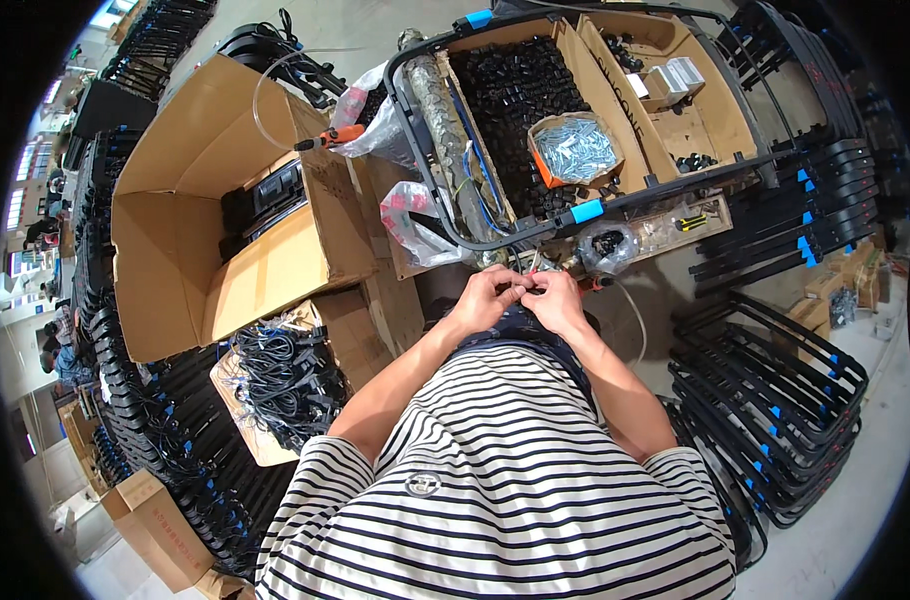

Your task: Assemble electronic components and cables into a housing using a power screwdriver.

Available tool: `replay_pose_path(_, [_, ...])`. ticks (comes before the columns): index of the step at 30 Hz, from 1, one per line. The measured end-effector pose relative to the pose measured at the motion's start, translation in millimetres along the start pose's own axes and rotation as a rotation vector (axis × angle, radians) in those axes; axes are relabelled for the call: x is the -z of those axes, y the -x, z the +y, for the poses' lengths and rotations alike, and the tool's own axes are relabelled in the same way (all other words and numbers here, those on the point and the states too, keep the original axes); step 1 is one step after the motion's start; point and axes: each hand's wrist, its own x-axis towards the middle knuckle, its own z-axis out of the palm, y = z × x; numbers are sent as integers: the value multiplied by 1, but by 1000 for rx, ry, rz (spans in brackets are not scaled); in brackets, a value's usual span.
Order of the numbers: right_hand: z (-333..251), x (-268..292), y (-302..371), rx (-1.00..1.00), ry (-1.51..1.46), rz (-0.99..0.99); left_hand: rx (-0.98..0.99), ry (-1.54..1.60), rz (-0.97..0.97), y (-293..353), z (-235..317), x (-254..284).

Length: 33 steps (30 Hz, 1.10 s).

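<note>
My left hand [488, 299] and my right hand [556, 302] meet in front of my waist, with thumbs and fingers pinched together. Whatever they hold is small and mostly hidden by the fingertips; I cannot make out its kind. Just beyond the fingers runs the near side of a black tubular frame [495, 241] with blue tape on it. Inside that frame stands a cardboard tray [600, 85] of small black parts [505, 80]. On these parts rests a small box of silvery screws or pins [576, 148].
An open cardboard box [165, 240] with black parts stands at left, above a pile of black cables [290, 380]. An orange-and-black power tool [330, 137] lies beside plastic bags. Stacked black frames [765, 400] crowd the right. A clear bag [607, 246] sits near my right hand.
</note>
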Motion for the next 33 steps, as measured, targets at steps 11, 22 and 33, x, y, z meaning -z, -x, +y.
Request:
replay_pose_path(11, [-7, -3, 10, 2, 155, 103, 427, 404, 39, 2, -17, -14])
replay_pose_path(22, [124, 8, -37, -311, -77, -178, 549, 556, 21, 4, -15, 3])
replay_pose_path(33, [208, -75, -118, -582, 835, 23, 706, 933, 83, 7, -6, 0])
